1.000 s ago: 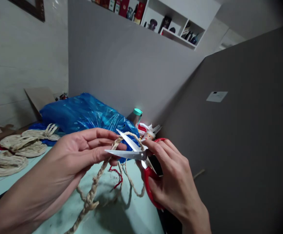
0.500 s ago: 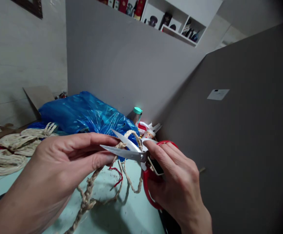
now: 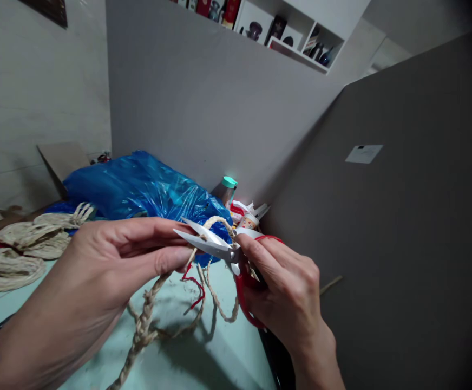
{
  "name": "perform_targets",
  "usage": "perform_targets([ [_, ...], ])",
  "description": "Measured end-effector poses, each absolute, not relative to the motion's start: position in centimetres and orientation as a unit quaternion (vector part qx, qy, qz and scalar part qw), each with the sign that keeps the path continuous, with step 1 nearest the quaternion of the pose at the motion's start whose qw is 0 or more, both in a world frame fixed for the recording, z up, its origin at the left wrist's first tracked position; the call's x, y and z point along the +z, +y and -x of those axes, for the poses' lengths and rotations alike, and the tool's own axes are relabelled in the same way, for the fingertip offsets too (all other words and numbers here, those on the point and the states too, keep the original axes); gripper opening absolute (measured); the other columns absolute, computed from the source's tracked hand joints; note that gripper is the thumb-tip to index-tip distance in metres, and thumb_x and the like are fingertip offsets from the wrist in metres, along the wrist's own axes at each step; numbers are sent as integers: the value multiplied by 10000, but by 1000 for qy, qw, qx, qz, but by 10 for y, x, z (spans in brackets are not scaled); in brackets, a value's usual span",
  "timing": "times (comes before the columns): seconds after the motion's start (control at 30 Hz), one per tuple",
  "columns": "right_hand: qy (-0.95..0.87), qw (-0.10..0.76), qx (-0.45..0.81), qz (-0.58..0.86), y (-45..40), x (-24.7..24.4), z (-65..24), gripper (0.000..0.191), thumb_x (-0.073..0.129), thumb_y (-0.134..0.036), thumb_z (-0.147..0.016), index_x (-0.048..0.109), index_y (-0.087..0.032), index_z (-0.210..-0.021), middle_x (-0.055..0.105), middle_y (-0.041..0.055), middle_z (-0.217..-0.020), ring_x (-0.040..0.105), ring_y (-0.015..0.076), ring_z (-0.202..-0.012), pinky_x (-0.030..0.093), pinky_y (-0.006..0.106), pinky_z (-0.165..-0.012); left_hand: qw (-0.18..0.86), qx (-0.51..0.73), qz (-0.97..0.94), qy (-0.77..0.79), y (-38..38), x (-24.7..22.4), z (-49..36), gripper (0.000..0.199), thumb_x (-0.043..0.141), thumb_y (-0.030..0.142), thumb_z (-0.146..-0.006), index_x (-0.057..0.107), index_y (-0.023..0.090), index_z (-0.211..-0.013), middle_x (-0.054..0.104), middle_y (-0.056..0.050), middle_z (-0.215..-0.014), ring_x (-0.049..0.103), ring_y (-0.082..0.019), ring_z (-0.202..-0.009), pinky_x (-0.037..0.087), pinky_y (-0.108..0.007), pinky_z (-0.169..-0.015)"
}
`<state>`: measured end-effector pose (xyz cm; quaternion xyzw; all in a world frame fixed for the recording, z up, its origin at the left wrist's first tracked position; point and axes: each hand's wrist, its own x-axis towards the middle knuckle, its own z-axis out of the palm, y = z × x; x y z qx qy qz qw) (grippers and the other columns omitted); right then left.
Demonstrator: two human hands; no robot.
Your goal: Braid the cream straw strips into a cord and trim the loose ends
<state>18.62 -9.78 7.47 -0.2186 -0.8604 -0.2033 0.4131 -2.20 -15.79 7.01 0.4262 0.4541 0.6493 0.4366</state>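
My left hand [image 3: 118,271] pinches a braided straw rope [image 3: 142,330] between thumb and fingers; its thick part hangs down below the hand. A thinner looped strand [image 3: 220,221] arches behind the blades, and another length dangles over the table. Near my thumb hangs a short red string [image 3: 199,292]. My right hand [image 3: 282,281] is closed around the red handles of a pair of scissors [image 3: 215,248]. The blades point left, slightly apart, with a piece of the straw between them close to my left fingertips. What lies inside my left fingers is partly hidden.
Behind my hands lies a blue plastic bag [image 3: 138,184] on the pale green table [image 3: 207,346]. Bundles of straw fibre [image 3: 37,238] rest at left. A bottle with a turquoise lid [image 3: 228,183] and a patterned paper cup [image 3: 249,221] stand at the back. Grey panels rise behind and at right.
The scissor blades have drawn closer together as my right hand closed on the handles. My right hand has shifted slightly left; the left hand still holds the rope.
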Motion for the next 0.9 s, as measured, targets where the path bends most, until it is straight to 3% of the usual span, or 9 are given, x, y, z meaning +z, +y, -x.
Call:
perform_targets([
  [0.27, -877, 360, -208, 239, -87, 71, -192, 256, 477, -54, -859, 693, -111, -984, 652, 36, -680, 579, 133, -585, 446, 230, -541, 519, 628, -376, 441, -153, 77, 16, 286, 905, 245, -591, 841, 235, -869, 825, -44, -844, 745, -188, -744, 599, -193, -636],
  [0.47, -836, 388, -202, 333, -85, 77, -203, 298, 525, -61, -831, 695, -162, -1054, 724, 40, -804, 613, 127, -603, 462, 227, -562, 568, 640, -337, 393, -156, 81, 16, 298, 948, 273, -561, 835, 234, -834, 815, -53, -769, 719, -153, -676, 593, -166, -594],
  [0.57, -840, 410, -145, 323, -87, 79, -207, 329, 565, -50, -769, 680, -153, -1060, 682, 27, -790, 580, 132, -611, 463, 238, -571, 560, 649, -333, 393, -158, 79, 16, 319, 964, 292, -537, 830, 235, -821, 795, -30, -717, 678, -120, -613, 570, -142, -558],
  [0.67, -864, 404, -96, 283, -94, 82, -204, 439, 594, -70, -703, 643, -126, -1135, 659, 55, -869, 580, 174, -734, 496, 286, -663, 551, 643, -348, 401, -158, 78, 17, 278, 933, 280, -599, 824, 228, -849, 790, -29, -739, 674, -119, -639, 564, -141, -584],
  [0.9, -890, 364, -123, 248, -103, 83, -188, 445, 591, -78, -674, 639, -99, -1117, 629, 74, -831, 526, 209, -741, 487, 341, -665, 511, 662, -367, 407, -158, 79, 14, 217, 894, 265, -618, 819, 258, -822, 807, -6, -803, 725, -165, -740, 584, -173, -639],
])
